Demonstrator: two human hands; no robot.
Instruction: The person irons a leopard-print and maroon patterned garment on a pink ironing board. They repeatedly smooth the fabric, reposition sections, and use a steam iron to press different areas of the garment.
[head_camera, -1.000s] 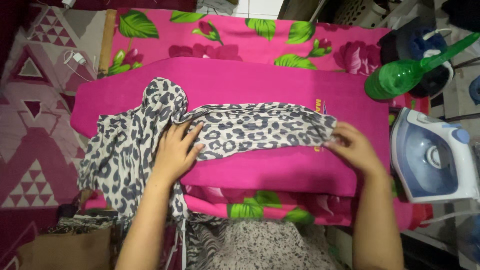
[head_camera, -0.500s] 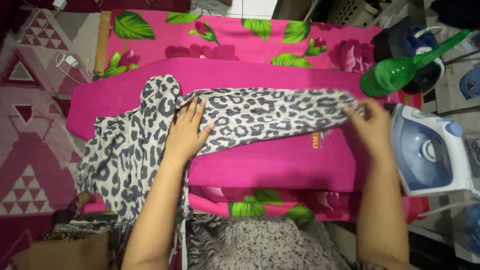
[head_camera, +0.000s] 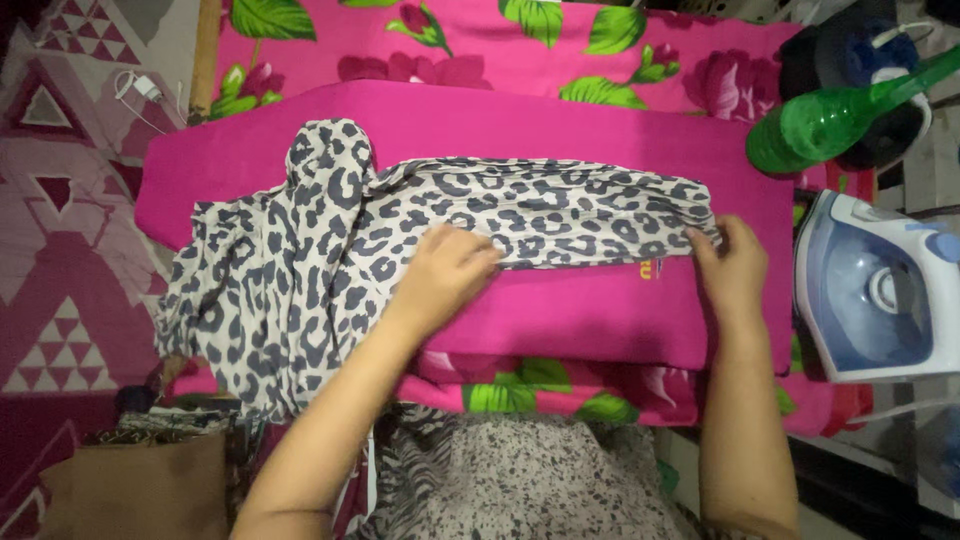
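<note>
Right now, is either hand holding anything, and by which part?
The right hand pinches the end of the spotted cloth. The left hand lies flat on its middle, gripping nothing.

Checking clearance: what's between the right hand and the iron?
In the head view, only a narrow strip of the pink pad lies between the right hand, at the leopard-print cloth's end, and the blue-and-white iron.

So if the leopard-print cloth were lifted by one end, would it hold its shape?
Probably not. The leopard-print cloth bunches and drapes over the pink pad, so it looks floppy and light. The right hand pinches its end; the left hand flattens it.
</note>
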